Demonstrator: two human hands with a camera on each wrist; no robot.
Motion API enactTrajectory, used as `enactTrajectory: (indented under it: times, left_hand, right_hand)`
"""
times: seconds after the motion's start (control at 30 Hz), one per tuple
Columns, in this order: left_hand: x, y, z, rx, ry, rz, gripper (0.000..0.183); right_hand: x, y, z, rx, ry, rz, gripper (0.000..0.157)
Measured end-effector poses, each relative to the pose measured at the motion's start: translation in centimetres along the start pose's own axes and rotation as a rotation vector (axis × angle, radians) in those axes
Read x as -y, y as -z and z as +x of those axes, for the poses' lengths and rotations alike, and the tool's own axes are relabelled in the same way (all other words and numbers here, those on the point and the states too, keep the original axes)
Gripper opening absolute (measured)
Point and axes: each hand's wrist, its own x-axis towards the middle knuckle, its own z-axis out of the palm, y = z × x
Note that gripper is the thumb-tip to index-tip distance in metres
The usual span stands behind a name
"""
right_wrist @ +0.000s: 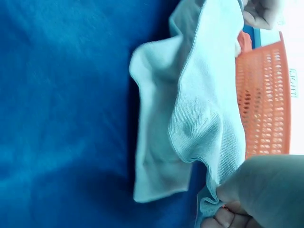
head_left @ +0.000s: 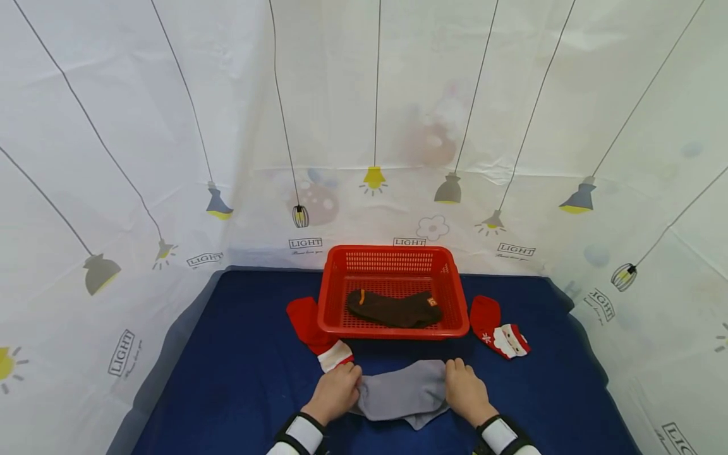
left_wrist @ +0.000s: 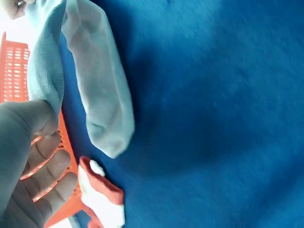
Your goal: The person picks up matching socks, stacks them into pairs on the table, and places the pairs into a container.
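A light grey sock [head_left: 400, 392] is stretched sideways in front of the red basket. At its left end, my left hand [head_left: 335, 390] pinches it between thumb and forefinger; the other fingers [left_wrist: 53, 166] are loosely bent in the left wrist view. My right hand [head_left: 467, 388] pinches the opposite end, with the fabric bunched at the fingertips. A second grey piece, apparently another sock [right_wrist: 161, 137], lies beneath it on the dark blue cloth, partly covered. Near my left hand is a red sock with a white band [head_left: 313, 332].
The red plastic basket [head_left: 392, 333] stands behind the hands, with dark brown socks [head_left: 392, 308] inside. To its right lies a red sock with a Santa face [head_left: 497, 328]. Blue cloth [head_left: 239, 379] covers the table, and a white lamp-print sheet [head_left: 352, 114] hangs around the back and sides.
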Motion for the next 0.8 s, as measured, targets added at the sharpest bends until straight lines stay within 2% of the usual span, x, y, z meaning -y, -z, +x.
enactTrajectory:
  times: [0.1,0.33,0.47,0.57,0.8]
  left_hand:
    - [0.5,-0.4,-0.1,0.025,0.01,0.013,0.023]
    - [1.0,-1.6,-0.4,0.012,0.035,0.031,0.023]
    - [0.9,-2.1,-0.5,0.009,0.048,0.042,0.023]
    - [0.9,-2.1,-0.5,-0.02,0.053,0.061,0.023]
    - [0.8,-1.7,-0.6,-0.054,0.073,0.069,0.025]
  right_hand:
    - [0.5,-0.7,-0.1,0.027,-0.022,0.011,0.012]
    - [1.1,-1.6,-0.2,0.106,-0.092,0.018,0.013]
    - [1.2,-1.7,-0.5,0.08,-0.087,0.009,0.011]
    - [1.0,-1.9,-0.7,0.058,-0.068,-0.001,0.011]
    - [-0.2,-1.5,-0.5,0.052,-0.073,0.027,0.017]
